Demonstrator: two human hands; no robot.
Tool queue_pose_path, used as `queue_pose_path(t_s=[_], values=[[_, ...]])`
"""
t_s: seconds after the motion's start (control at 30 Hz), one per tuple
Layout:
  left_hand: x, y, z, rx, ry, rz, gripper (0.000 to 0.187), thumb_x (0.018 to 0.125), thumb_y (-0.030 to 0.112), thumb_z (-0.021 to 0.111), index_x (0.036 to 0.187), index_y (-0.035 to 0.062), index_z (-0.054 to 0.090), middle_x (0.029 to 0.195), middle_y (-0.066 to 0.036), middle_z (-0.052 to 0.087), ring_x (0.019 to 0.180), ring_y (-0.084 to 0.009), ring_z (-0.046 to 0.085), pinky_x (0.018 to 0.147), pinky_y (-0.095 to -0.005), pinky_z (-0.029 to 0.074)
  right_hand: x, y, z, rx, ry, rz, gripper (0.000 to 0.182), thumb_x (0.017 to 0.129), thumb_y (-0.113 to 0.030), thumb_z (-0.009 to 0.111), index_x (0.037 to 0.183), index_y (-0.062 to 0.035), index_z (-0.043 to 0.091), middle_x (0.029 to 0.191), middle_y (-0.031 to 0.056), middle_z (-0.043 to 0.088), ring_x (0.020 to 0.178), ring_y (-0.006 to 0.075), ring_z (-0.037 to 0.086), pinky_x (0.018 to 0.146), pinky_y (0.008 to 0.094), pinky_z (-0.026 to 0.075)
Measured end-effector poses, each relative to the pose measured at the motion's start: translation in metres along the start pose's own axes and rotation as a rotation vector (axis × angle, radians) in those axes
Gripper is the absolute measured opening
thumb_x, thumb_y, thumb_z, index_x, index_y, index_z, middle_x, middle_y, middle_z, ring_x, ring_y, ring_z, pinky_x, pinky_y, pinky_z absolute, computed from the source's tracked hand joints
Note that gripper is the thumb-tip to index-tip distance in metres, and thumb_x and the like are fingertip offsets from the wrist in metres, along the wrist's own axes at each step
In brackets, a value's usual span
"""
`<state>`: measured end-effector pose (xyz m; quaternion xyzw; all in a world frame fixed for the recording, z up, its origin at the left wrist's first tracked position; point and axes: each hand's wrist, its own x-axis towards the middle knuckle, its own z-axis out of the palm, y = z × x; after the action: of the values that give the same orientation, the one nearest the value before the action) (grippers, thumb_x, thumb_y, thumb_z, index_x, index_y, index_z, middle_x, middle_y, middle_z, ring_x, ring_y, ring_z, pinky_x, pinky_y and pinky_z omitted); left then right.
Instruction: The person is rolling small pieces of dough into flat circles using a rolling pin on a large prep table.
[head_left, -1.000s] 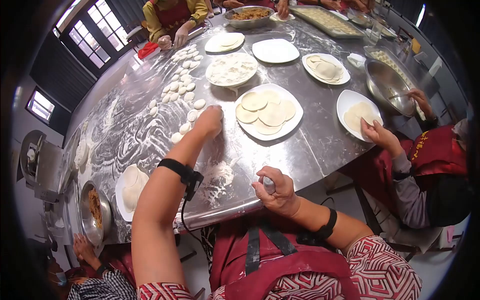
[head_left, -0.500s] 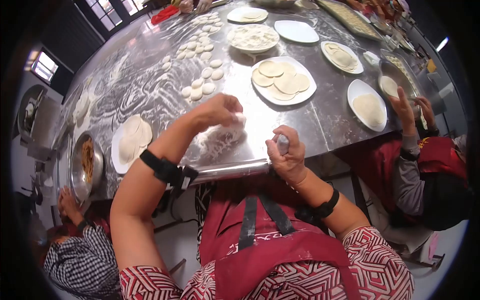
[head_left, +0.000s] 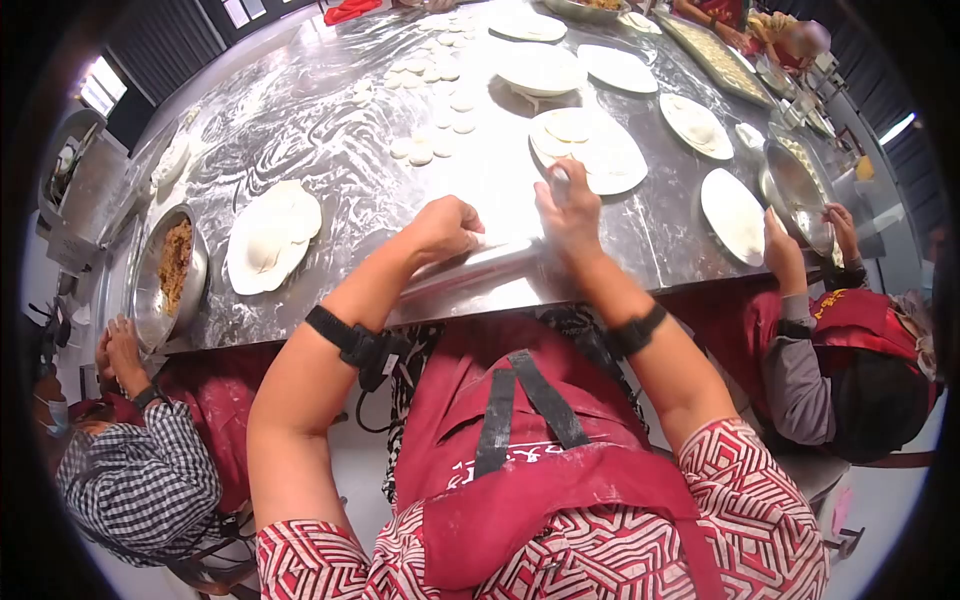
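Observation:
My left hand (head_left: 448,230) is low over the floured steel table, fingers closed in a pinch on a small piece of white dough (head_left: 481,241) at its fingertips. To its right, my right hand (head_left: 570,215) is wrapped around a rolling pin (head_left: 560,182); the pin's grey end shows above the fist and the rest is mostly hidden. Just beyond that fist is a white plate (head_left: 622,180) with flat round dough wrappers (head_left: 568,125). Several small dough rounds (head_left: 420,153) lie past my left hand.
Left of me, a plate of wrappers (head_left: 268,240) stands beside a steel bowl of brown filling (head_left: 175,275), near another person's hand (head_left: 125,355). More plates (head_left: 735,215) line the right side, where a person's hands (head_left: 787,250) are at a metal bowl (head_left: 797,195). A tray (head_left: 712,55) lies at the back right.
My right hand has moved forward, away from the table edge, with the rolling pin. My left hand is lower and still pinches the dough. The view has shifted a little.

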<state>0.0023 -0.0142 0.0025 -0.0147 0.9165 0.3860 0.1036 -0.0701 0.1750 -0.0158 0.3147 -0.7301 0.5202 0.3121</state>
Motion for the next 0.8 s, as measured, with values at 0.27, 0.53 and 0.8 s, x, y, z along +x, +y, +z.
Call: queue_pose_path(t_s=[0.27, 0.53, 0.8], values=[[-0.015, 0.001, 0.010, -0.091, 0.034, -0.068, 0.018, 0.073, 0.015, 0.066, 0.080, -0.0021, 0.064, 0.071, -0.014, 0.064, 0.070, -0.0212, 0.063, 0.067, -0.0327, 0.049, -0.012, 0.006, -0.005, 0.038, -0.038, 0.082, 0.036, 0.077, -0.001, 0.060, 0.110, -0.0070, 0.047, 0.071, 0.0150, 0.057, 0.058, 0.0315, 0.060, 0.053, 0.0374, 0.047], [-0.008, 0.007, 0.007, 0.157, 0.096, 0.109, 0.016, 0.077, 0.013, 0.063, 0.086, 0.0002, 0.067, 0.077, -0.017, 0.066, 0.074, -0.0293, 0.065, 0.071, -0.0362, 0.049, -0.019, -0.011, -0.020, 0.000, -0.048, 0.103, 0.031, 0.078, -0.001, 0.061, 0.105, -0.0071, 0.047, 0.074, 0.0135, 0.057, 0.058, 0.0253, 0.060, 0.053, 0.0342, 0.047], [-0.013, 0.012, 0.012, 0.069, 0.089, -0.015, 0.019, 0.079, 0.011, 0.063, 0.090, -0.0044, 0.067, 0.077, -0.015, 0.067, 0.067, -0.0213, 0.062, 0.066, -0.0345, 0.049, -0.004, 0.010, 0.004, -0.030, -0.021, 0.021, 0.032, 0.078, 0.001, 0.061, 0.106, -0.0069, 0.047, 0.076, 0.0120, 0.059, 0.057, 0.0176, 0.058, 0.052, 0.0313, 0.046]])
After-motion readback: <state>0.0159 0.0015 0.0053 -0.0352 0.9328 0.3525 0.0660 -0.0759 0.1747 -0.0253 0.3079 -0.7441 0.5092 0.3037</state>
